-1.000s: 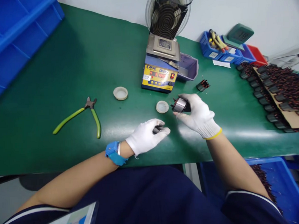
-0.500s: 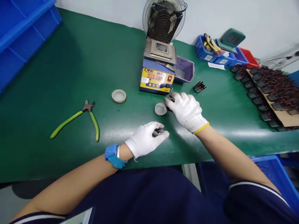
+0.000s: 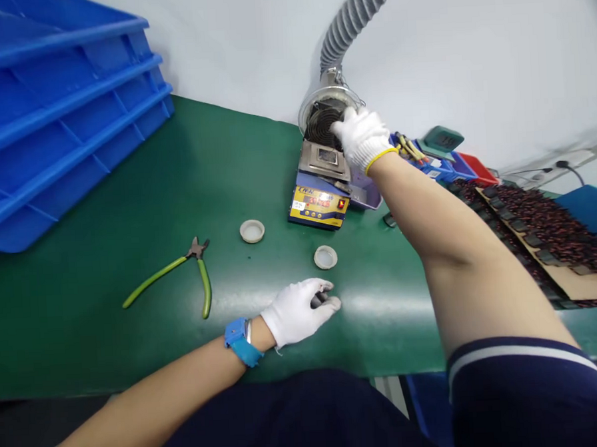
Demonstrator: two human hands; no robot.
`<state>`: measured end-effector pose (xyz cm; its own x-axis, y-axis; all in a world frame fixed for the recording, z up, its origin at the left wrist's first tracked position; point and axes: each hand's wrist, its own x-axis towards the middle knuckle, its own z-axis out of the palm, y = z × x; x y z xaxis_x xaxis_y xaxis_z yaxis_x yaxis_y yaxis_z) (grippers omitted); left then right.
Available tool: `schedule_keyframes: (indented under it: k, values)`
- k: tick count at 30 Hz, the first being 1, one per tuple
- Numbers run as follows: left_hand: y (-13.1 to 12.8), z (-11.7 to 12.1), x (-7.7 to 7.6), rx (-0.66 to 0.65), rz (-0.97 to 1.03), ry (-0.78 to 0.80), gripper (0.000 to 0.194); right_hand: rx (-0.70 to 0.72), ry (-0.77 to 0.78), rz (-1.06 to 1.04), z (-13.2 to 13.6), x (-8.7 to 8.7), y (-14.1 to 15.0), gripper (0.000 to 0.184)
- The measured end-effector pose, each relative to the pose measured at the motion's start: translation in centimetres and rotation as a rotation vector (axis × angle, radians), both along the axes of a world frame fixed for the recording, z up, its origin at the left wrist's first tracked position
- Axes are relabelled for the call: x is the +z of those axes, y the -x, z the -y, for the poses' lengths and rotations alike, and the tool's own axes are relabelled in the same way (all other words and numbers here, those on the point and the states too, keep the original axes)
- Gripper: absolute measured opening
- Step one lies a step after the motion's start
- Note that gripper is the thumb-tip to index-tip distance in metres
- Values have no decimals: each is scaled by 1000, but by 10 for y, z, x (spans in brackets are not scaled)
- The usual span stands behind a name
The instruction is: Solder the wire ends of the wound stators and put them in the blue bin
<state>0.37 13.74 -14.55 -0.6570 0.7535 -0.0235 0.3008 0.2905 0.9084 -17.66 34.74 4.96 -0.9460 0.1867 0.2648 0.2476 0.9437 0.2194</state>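
My left hand (image 3: 300, 311), in a white glove with darkened fingertips, rests on the green table. Its fingers are loosely curved and apart from the thumb, and I make out no object between them. Raised at the back is my right hand (image 3: 363, 137), gloved in white with a yellow cuff edge. Its fingers are closed in front of the black fan (image 3: 322, 125), above the metal top of a yellow and blue heating unit (image 3: 319, 201) with a lit red display. What it holds is hidden. A small round dish (image 3: 325, 257) lies between my hands, with another dish (image 3: 252, 231) farther left.
Green-handled cutters (image 3: 196, 250) lie spread at left. Stacked blue trays (image 3: 68, 129) stand behind them. A grey duct (image 3: 353, 27) comes down to the fan. Behind my right arm are a purple bin (image 3: 370, 196), a dark part (image 3: 389, 220) and rows of dark parts (image 3: 559, 226).
My right hand has gone from beside the nearer dish up and back to the fan; it held a small dark part earlier. My left hand keeps its pose. The view has tilted upward.
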Motion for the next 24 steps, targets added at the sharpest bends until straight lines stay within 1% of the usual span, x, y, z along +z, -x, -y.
schedule_keyframes:
  k: [2,4,6,7,9,10,12,13,14,16,18,21,24]
  values:
    - [0,0,1,-19,11,-6,49,45,-58,15,0,-9,10,39]
    - [0,1,2,-35,20,-5,50,62,-88,56,-3,-14,12,41]
    - [0,2,3,-47,14,3,51,89,-108,60,-10,-12,6,44]
    - [-1,3,4,-54,5,11,51,88,-89,32,-15,-8,2,45]
    - [-1,4,6,-64,-16,29,51,68,-19,-40,-24,2,-6,51]
    - [-1,4,6,-68,-26,34,51,37,32,-72,-29,6,-9,58]
    - [-1,3,6,-77,-34,35,51,-42,182,-117,-34,10,-11,71]
    - [-1,3,5,-79,-36,30,51,-67,272,-143,-36,9,-10,73]
    - [-1,2,4,-78,-37,23,51,-83,367,-179,-36,6,-8,69]
    - [0,2,3,-79,-37,19,51,-81,500,-260,-36,-4,-2,51]
    - [0,2,3,-78,-35,20,51,-63,532,-297,-34,-15,6,38]
    - [0,2,3,-74,-39,19,49,-33,611,-312,-35,-27,14,31]
    - [0,3,3,-70,-46,12,48,-25,764,-360,-39,-26,12,33]
